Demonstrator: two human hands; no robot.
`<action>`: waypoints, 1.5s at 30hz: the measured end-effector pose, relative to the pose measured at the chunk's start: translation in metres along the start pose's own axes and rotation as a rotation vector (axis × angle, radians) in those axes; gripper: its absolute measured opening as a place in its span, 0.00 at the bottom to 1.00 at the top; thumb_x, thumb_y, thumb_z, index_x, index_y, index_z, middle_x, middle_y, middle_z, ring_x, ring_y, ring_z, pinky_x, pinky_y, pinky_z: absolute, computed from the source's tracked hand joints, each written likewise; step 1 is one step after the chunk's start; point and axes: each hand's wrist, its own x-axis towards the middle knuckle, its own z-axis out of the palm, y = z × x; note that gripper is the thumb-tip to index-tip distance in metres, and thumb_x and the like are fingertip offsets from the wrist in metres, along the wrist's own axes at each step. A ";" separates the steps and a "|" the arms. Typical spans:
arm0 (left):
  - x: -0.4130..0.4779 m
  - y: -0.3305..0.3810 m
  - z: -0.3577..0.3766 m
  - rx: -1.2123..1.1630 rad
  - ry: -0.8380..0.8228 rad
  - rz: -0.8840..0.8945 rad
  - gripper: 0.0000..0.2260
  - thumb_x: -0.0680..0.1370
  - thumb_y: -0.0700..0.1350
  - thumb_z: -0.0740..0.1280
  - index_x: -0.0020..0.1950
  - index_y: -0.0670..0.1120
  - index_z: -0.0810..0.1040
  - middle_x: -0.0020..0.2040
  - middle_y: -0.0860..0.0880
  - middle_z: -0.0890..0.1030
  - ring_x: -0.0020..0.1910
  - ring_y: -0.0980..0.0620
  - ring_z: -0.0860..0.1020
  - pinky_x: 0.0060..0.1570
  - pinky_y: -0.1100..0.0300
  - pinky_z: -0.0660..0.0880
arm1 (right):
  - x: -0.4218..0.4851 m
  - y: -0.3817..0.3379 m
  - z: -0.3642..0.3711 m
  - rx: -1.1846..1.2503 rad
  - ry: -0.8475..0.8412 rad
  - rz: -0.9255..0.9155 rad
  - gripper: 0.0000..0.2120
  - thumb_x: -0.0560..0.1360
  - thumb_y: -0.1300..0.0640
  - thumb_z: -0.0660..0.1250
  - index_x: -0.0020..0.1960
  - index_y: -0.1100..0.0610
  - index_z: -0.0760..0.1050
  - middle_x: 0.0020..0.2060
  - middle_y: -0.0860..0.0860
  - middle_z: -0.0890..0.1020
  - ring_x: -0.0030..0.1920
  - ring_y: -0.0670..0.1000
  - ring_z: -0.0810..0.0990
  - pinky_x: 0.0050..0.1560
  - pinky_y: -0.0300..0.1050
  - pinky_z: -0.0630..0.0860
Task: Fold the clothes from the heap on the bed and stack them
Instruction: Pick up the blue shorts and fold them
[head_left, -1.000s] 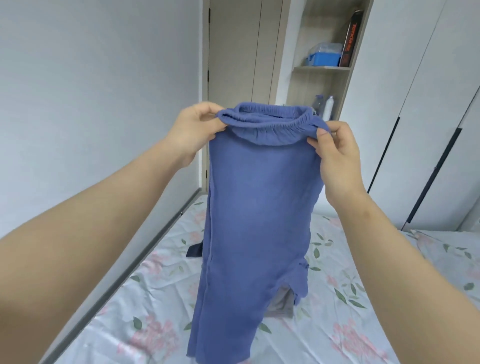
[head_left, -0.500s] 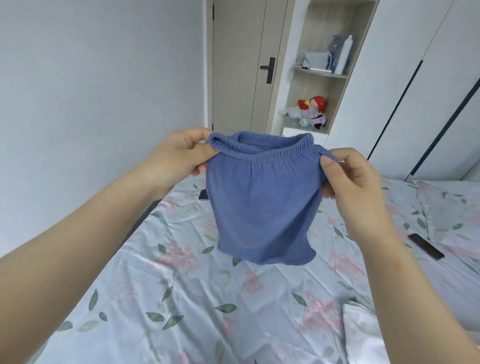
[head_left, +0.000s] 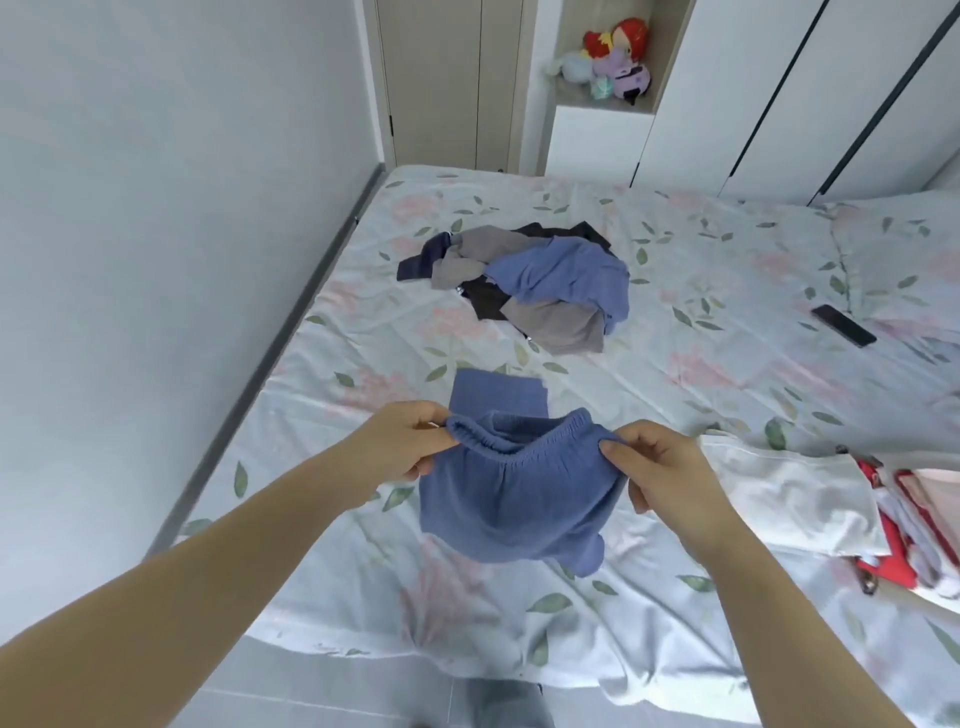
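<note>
Left hand (head_left: 410, 441) pinches one end of elastic waistband, right hand (head_left: 660, 467) pinches the other. Blue trousers (head_left: 514, 499) held above near edge of bed (head_left: 701, 395): gathered waist stretched between hands, fine ribbed weave, leg ends flat on sheet beyond. Heap (head_left: 540, 280) of blue, grey and dark clothes mid-bed, well apart.

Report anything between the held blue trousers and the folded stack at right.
Nothing visible stands between the blue trousers and the folded stack; only the right hand pinching them lies there.
</note>
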 end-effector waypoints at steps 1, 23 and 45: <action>0.008 -0.009 0.003 -0.012 0.010 -0.043 0.06 0.79 0.41 0.64 0.44 0.45 0.77 0.22 0.56 0.70 0.22 0.59 0.67 0.24 0.68 0.62 | 0.004 0.013 0.002 -0.005 -0.002 0.053 0.08 0.76 0.65 0.65 0.37 0.64 0.75 0.23 0.49 0.72 0.21 0.46 0.68 0.25 0.36 0.66; 0.250 -0.146 0.046 0.519 0.018 -0.250 0.23 0.80 0.44 0.61 0.74 0.47 0.60 0.74 0.51 0.59 0.62 0.50 0.70 0.54 0.64 0.67 | 0.202 0.188 0.070 -0.330 -0.236 0.449 0.24 0.79 0.54 0.59 0.74 0.52 0.58 0.69 0.53 0.67 0.52 0.50 0.73 0.49 0.43 0.69; 0.178 -0.292 0.056 1.333 -0.354 0.405 0.28 0.60 0.36 0.78 0.60 0.41 0.80 0.60 0.43 0.80 0.58 0.46 0.80 0.54 0.49 0.77 | 0.083 0.312 0.093 -1.058 -0.415 -0.233 0.28 0.53 0.71 0.79 0.52 0.57 0.83 0.51 0.52 0.84 0.52 0.59 0.83 0.46 0.55 0.80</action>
